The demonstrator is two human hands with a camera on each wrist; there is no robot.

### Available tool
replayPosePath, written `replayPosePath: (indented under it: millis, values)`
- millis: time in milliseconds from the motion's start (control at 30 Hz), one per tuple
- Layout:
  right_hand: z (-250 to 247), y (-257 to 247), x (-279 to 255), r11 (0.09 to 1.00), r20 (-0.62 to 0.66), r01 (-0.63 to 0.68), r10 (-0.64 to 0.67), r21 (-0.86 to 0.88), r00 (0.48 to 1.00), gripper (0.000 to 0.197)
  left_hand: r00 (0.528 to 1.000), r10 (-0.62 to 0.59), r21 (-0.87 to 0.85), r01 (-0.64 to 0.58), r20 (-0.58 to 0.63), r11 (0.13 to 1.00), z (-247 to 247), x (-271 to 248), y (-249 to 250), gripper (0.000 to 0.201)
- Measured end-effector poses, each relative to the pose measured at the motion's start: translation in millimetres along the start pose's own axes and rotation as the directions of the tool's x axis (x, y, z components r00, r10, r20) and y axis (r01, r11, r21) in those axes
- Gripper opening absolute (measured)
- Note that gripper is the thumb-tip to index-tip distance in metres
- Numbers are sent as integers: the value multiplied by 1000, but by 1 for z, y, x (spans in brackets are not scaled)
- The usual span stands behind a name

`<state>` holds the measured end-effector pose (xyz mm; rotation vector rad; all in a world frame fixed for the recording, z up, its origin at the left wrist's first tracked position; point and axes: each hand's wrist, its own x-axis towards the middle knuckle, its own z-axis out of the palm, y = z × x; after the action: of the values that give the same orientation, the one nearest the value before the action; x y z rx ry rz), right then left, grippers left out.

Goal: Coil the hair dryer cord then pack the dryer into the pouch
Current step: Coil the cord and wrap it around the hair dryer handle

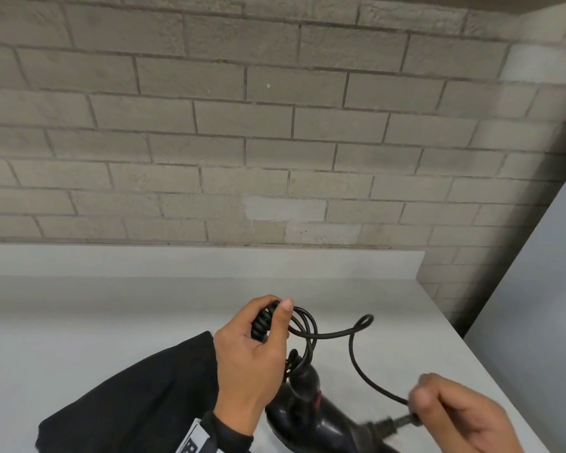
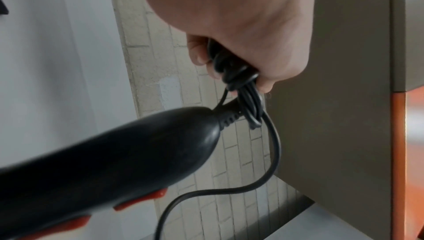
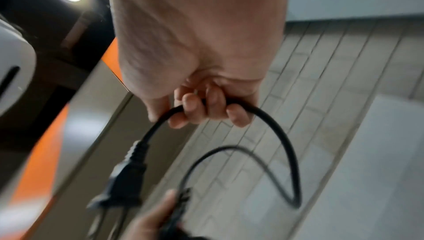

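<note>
A black hair dryer with red switches lies at the near edge of the white counter. My left hand grips several coiled loops of its black cord above the dryer's handle end. The free length of cord arcs rightward to my right hand, which grips it just behind the plug. The plug hangs by the dryer body. A black pouch lies flat on the counter under my left forearm.
A grey brick wall rises behind the counter. The counter's right edge drops off beside a pale panel. An orange and tan cabinet shows in the wrist views.
</note>
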<state>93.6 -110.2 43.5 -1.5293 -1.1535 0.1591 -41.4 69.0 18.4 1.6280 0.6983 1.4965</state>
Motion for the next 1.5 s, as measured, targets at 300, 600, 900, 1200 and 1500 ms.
replayPosePath:
  millis: [300, 600, 900, 1200, 1500]
  values:
    - [-48, 117, 2, 593, 338, 395, -211, -702, 917, 54, 998, -31, -56, 34, 46, 998, 4, -1, 2, 12]
    - [16, 37, -3, 818, -70, 415, -479, -399, 875, 18, 997, -10, -38, 13, 80, 999, 13, -5, 3, 14]
    - [43, 33, 10, 814, 165, 325, -280, -480, 946, 13, 997, 27, 18, -28, 73, 999, 11, -4, 3, 17]
    - [21, -17, 43, 867, 76, 413, -409, -278, 910, 10, 961, 199, 30, -208, 193, 978, 8, -6, 8, 21]
    - [31, -32, 68, 985, 88, 165, -169, 44, 982, 12, 890, 340, -110, -322, 304, 940, -4, -4, 12, 31]
